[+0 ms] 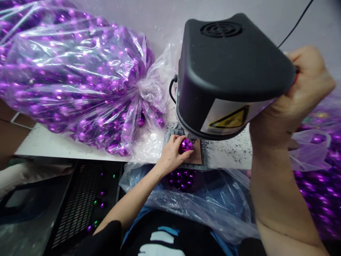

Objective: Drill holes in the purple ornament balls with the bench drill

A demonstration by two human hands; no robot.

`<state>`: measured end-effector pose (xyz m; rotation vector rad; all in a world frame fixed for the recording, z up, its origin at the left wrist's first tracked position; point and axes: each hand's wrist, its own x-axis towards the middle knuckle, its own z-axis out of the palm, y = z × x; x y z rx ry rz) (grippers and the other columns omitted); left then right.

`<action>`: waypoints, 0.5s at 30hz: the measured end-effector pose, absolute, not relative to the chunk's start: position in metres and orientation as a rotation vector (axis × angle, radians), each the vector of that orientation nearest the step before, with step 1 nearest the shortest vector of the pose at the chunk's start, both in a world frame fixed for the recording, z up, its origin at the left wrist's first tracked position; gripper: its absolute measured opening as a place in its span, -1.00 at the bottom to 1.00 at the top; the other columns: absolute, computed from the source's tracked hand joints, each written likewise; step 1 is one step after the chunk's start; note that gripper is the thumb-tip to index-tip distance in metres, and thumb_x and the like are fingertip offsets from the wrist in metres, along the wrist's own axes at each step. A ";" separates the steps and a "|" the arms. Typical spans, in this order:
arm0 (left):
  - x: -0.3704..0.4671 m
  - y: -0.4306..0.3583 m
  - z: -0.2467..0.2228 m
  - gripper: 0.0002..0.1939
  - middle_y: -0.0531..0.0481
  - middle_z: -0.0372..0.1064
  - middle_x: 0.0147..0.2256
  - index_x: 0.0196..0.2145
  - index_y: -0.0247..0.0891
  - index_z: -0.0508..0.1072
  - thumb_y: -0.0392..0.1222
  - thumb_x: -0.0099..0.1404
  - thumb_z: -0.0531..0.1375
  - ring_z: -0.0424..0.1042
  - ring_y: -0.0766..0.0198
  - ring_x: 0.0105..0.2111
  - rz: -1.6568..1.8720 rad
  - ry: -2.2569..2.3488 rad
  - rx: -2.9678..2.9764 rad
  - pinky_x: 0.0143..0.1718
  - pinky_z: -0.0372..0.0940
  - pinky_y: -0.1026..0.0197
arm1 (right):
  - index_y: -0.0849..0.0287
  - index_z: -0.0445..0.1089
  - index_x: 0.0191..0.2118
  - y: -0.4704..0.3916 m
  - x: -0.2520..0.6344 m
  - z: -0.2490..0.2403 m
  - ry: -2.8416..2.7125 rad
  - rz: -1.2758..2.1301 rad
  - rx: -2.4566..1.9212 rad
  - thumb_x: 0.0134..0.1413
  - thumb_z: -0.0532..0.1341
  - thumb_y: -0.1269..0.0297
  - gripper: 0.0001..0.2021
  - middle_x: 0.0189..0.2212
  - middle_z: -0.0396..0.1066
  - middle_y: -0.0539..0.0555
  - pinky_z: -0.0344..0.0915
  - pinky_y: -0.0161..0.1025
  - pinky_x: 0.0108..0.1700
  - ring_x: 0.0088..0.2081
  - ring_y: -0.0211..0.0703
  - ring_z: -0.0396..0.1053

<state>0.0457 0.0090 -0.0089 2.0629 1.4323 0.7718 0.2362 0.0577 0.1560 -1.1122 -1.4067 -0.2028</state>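
My left hand (174,153) pinches a shiny purple bauble (186,144) between thumb and fingers. The bauble is under the head of a black bench drill press (234,67), over a brown board (196,153) on the grey base. Whether the tool tip touches the bauble cannot be made out. My right hand (306,76) is closed at the right side of the machine, apparently round its handle; a bit of red shows there, and the housing hides most of the grip. More purple baubles (182,179) lie in an open clear plastic bag (213,199) below the table edge.
A large tied clear bag of purple baubles (80,78) fills the table's left side. Another bag of purple baubles (317,199) is at the right. Dark shavings (226,149) litter the white table (239,158). A black crate (77,199) stands lower left, with small baubles in it.
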 end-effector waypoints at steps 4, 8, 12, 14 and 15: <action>0.056 0.009 -0.018 -0.53 -0.11 0.37 -0.02 0.02 -0.20 0.39 -0.10 0.17 0.35 0.33 0.02 0.04 0.904 1.405 2.052 0.15 0.17 -0.06 | 0.31 0.10 -0.44 0.058 0.237 0.153 -1.423 -0.222 -1.079 0.28 -0.02 0.02 -0.58 -0.57 -0.05 -0.06 -0.09 -0.40 -0.39 -0.48 -0.56 -0.06; 0.057 0.010 -0.022 -0.57 -0.11 0.42 -0.05 0.03 -0.22 0.34 -0.09 0.24 0.30 0.33 0.02 0.04 0.899 1.329 2.009 0.21 0.08 -0.14 | 0.31 0.11 -0.44 0.056 0.235 0.154 -1.427 -0.227 -1.068 0.29 -0.01 0.06 -0.60 -0.57 -0.04 -0.06 -0.08 -0.43 -0.39 -0.48 -0.56 -0.05; 0.054 0.008 -0.022 -0.58 -0.16 0.39 -0.01 0.03 -0.25 0.33 -0.04 0.29 0.26 0.32 0.01 0.04 0.882 1.285 2.018 0.21 0.07 -0.15 | 0.32 0.11 -0.44 0.055 0.234 0.156 -1.416 -0.216 -1.093 0.30 -0.01 0.11 -0.62 -0.58 -0.06 -0.05 -0.08 -0.42 -0.40 -0.49 -0.57 -0.07; 0.054 0.008 -0.022 -0.60 -0.15 0.39 -0.03 0.03 -0.24 0.34 -0.05 0.30 0.25 0.33 0.02 0.02 0.854 1.302 2.020 0.21 0.07 -0.16 | 0.32 0.14 -0.43 0.052 0.236 0.154 -1.418 -0.211 -1.108 0.30 -0.04 0.00 -0.56 -0.58 -0.06 -0.04 -0.07 -0.41 -0.40 -0.48 -0.56 -0.05; 0.054 0.007 -0.022 -0.62 -0.13 0.40 -0.05 0.02 -0.22 0.35 -0.05 0.30 0.24 0.34 0.02 0.01 0.835 1.317 2.019 0.20 0.08 -0.16 | 0.31 0.17 -0.41 0.050 0.237 0.152 -1.422 -0.193 -1.119 0.29 -0.07 -0.08 -0.50 -0.56 -0.04 -0.03 -0.04 -0.41 -0.40 -0.47 -0.54 -0.01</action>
